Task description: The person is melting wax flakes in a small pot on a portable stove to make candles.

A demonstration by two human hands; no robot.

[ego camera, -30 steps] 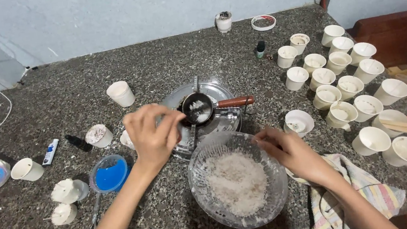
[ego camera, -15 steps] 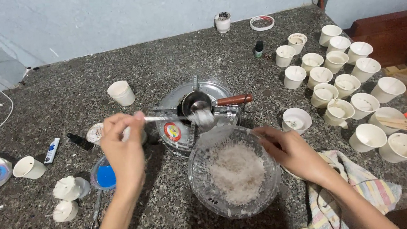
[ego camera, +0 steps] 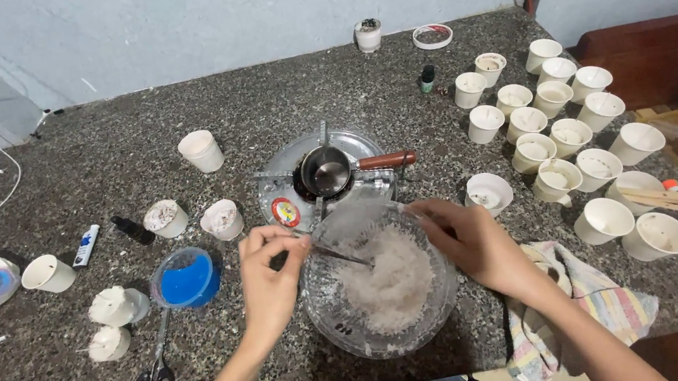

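**Flakes scooped from bowl, pan barely filled**

A spoon (ego camera: 337, 254) is gripped in the left hand (ego camera: 271, 281) and dug into the white flakes (ego camera: 389, 281) in the clear glass bowl (ego camera: 331, 324). The bowl's far rim is pinched by the right hand (ego camera: 468, 240) to steady it. The small pan (ego camera: 326, 171) on the burner (ego camera: 287, 212), just beyond the bowl, is judged nearly empty, so most flakes are left to move. Many white cups (ego camera: 552, 124) stand at the right, seemingly unfilled.

Left hand (ego camera: 271, 276) digs a spoon (ego camera: 337, 255) into flakes — right hand (ego camera: 470, 242) steadies the glass bowl (ego camera: 331, 320).
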